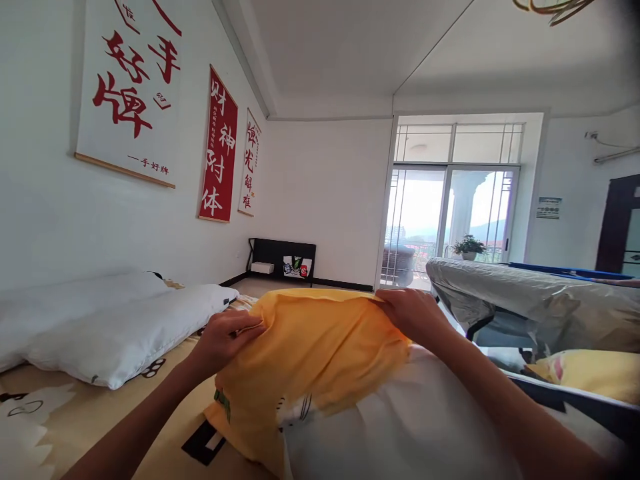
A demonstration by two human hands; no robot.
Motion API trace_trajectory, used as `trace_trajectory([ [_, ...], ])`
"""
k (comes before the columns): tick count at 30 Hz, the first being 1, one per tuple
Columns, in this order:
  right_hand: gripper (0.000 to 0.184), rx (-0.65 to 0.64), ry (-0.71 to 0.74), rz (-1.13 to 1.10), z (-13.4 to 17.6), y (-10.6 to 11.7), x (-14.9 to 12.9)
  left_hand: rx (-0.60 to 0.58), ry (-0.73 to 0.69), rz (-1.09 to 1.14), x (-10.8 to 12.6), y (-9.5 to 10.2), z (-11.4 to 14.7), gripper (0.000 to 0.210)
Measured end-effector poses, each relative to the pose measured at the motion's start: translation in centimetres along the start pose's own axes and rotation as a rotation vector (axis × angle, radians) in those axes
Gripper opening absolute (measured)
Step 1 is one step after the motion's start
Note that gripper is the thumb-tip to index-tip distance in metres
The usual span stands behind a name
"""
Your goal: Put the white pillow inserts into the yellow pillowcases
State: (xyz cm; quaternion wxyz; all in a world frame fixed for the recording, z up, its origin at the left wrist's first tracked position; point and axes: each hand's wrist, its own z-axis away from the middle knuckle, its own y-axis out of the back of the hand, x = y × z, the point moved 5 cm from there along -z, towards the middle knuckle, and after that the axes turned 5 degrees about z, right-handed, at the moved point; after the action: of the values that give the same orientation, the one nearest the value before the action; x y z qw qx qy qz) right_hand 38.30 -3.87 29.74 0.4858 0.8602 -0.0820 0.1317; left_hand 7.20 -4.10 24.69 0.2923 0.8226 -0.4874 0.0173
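A yellow pillowcase (310, 333) is stretched between my two hands above the bed. My left hand (233, 333) pinches its upper left edge, thumb and fingers closed on the cloth. My right hand (407, 310) grips the upper right edge, fingers folded over it. Below the yellow part spreads a large white area (395, 427) with a few dark strokes near its left side. I cannot tell whether this is a print or a pillow. The cloth hangs down over the patterned bedsheet (170, 407) at the lower left.
White pillows (135, 333) lie on the bed along the left wall. On the right, a plastic-covered table (530, 287) stands over a chair (505, 327), near a yellow cushion (600, 373). A black low rack (285, 260) stands by the far wall, left of a glass door (450, 207).
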Motion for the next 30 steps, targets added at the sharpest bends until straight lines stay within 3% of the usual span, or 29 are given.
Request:
trace_trajectory([
  [5,0.033,-0.048,0.066,-0.123,0.6,-3.2,-0.2,-0.042,0.092,0.048,0.6,1.6,1.4,0.031],
  [9,0.032,0.002,0.051,-0.148,0.9,-3.3,-0.4,-0.146,0.189,0.27,-1.4,2.4,1.4,0.053],
  [12,0.03,0.033,0.094,-0.147,1.3,-2.9,-1.1,0.034,0.359,0.451,-4.4,3.2,0.6,0.052],
  [14,0.03,0.042,0.112,-0.139,1.6,-2.8,-1.6,0.074,0.383,0.421,-5.4,2.3,0.2,0.044],
  [18,0.029,0.042,0.113,-0.101,1.7,-3.1,-2.0,-0.026,0.24,0.246,-5.3,-2.1,0.0,0.05],
  [22,0.028,0.035,0.127,-0.089,1.4,-3.6,-2.2,0.093,0.17,0.065,-6.0,-3.8,0.3,0.03],
  [26,0.029,0.043,0.145,-0.093,1.6,-3.2,-2.7,0.06,0.159,0.171,-7.0,-2.6,-0.4,0.036],
  [30,0.029,0.091,0.195,-0.094,2.3,-2.2,-3.2,0.109,0.28,0.32,-8.0,0.4,-1.8,0.036],
])
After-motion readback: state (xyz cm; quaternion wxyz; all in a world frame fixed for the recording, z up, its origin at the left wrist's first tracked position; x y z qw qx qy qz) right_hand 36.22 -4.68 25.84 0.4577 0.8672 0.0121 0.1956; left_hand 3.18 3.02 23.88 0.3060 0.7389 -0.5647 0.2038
